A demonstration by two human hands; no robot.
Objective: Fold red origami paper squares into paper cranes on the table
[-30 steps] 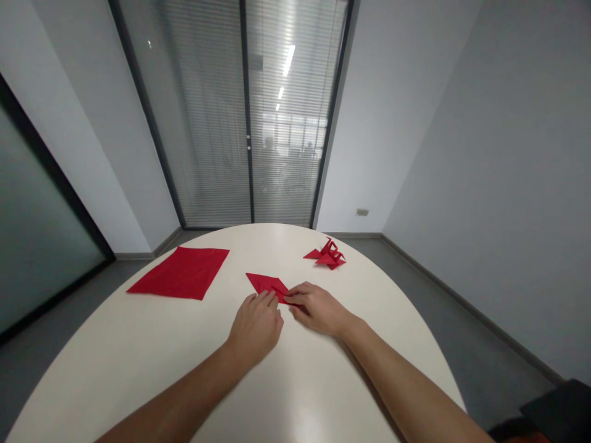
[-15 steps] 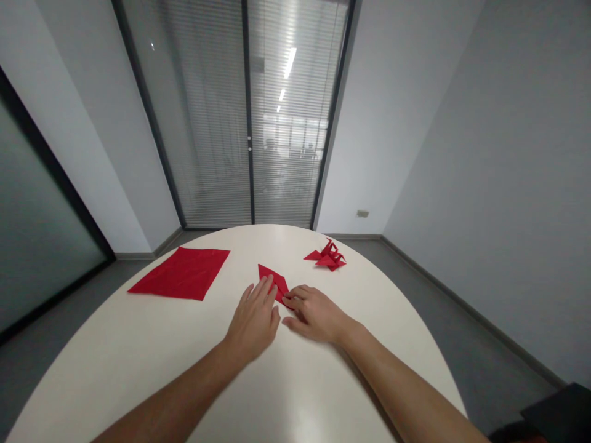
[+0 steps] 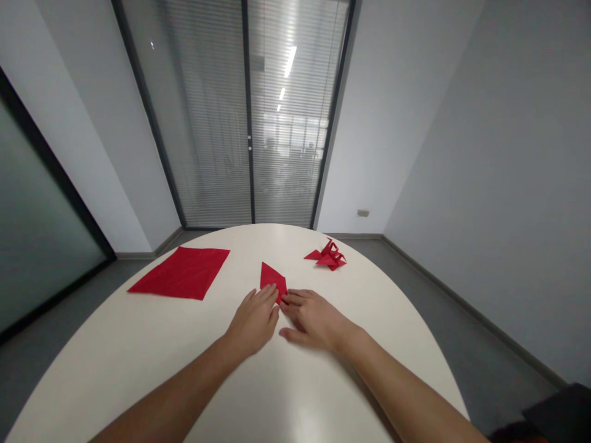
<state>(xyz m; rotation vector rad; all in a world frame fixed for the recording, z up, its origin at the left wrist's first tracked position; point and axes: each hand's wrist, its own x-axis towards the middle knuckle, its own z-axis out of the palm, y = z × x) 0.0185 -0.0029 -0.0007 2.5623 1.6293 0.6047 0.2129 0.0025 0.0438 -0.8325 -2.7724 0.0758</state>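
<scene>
A small folded piece of red paper [image 3: 273, 275] lies on the white table in front of me, one pointed corner facing away. My left hand [image 3: 253, 321] rests with outstretched fingers over its near left part, the fingertips on the paper. At the paper's right edge my right hand [image 3: 319, 319] touches it with its fingertips; these fingers are stretched out and the thumb stands apart on the table side. The paper's near corner is partly hidden by both hands.
On the left of the round white table [image 3: 157, 363] lies a large flat sheet of red paper [image 3: 182, 274]. Folded red paper cranes [image 3: 329, 256] stand at the back right. Beyond the table is a glass partition with blinds [image 3: 207, 123]. A dark object [image 3: 561, 409] shows at the lower right.
The folded paper has turned slightly, and less of it is covered. My left fingers have slid a little nearer to me, and my right fingers have straightened along the paper's edge.
</scene>
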